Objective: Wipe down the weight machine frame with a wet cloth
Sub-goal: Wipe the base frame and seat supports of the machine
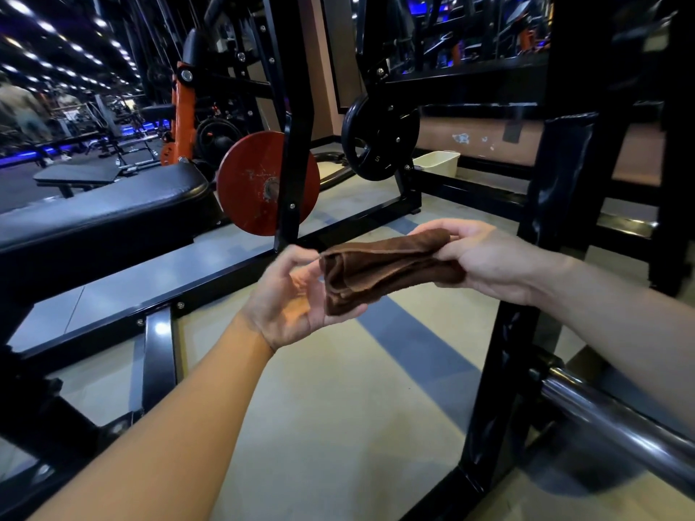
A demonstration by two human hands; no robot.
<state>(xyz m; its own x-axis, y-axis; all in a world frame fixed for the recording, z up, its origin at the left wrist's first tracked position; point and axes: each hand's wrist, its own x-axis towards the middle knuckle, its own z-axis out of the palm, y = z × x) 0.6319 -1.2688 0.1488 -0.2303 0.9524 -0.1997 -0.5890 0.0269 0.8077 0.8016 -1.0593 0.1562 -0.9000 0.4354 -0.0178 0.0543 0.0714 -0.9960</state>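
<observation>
Brown folded cloth (387,268), terry-textured

Open floor (338,389) lies under both hands, between the frame's low rail (210,283) on the left and its black upright (504,370) on the right. A chrome bar (616,426) juts across the lower right corner. The red plate (255,186) and bench pad (94,216) crowd the left side.

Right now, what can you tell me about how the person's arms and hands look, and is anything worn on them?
Both forearms are bare, with no sleeves in view. The left hand and the right hand wear no gloves, and no rings, watch or wristband can be seen.
</observation>
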